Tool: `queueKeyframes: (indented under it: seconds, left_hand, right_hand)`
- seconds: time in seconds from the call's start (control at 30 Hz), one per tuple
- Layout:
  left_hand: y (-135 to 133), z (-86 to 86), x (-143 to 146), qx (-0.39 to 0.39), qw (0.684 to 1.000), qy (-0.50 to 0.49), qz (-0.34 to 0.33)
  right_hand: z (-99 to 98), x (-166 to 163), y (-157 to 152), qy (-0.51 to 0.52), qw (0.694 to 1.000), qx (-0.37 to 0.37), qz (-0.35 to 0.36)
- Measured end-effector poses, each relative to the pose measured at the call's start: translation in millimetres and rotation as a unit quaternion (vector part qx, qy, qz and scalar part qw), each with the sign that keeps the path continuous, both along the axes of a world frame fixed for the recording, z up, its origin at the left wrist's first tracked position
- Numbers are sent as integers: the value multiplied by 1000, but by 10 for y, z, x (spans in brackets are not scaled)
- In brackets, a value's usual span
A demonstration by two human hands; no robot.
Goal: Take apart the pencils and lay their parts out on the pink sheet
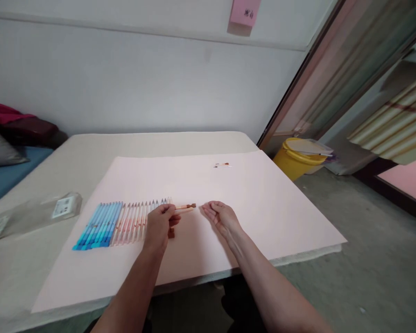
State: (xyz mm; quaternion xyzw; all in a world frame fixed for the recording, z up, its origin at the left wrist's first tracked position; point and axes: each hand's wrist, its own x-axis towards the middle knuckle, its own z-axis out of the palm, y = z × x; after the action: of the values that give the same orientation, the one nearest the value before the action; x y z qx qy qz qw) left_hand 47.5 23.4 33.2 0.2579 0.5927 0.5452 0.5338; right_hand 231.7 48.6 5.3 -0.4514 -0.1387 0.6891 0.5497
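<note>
My left hand (pixel 161 222) is closed round a pen (pixel 185 206) with a pale orange barrel and a brown end that points right. Just right of that end, my right hand (pixel 223 216) is held palm up with loosely bent fingers, apart from the pen and with nothing visible in it. Left of and partly behind my left hand lies a row of pens: bright blue pens (pixel 99 224) at the far left, then several pale pink and white pens (pixel 131 224). A brown piece (pixel 171 233) shows below my left fingers; what it belongs to is partly hidden.
A pink sheet (pixel 263 203) covers much of the white table (pixel 97 143). Near its back edge lie a short brown-ended pen part (pixel 223 163) and a thin refill-like stick (pixel 223 166). A clear plastic bag (pixel 38 215) lies left. A yellow bucket (pixel 294 159) stands right, on the floor.
</note>
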Motion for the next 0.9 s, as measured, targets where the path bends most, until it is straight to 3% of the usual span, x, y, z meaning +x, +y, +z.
queueKeyframes:
  seconds: [0.2,0.33,0.53,0.9]
  left_hand:
    - [-6,-12,1,3,1000,-3,-4]
    - [-1,-23,-1,1,1000,-2,-3]
    - [-4,-30,8,6,1000,1,-15]
    - [-35,-35,35,-17,999,24,-34]
  right_hand:
    - [41,3,-25,-8,998,34,43]
    - [128,-19,-70,-76,995,45,49]
    - [236,-126,-151,-164,974,128,92]
    - [250,-268,-202,-252,950,172,63]
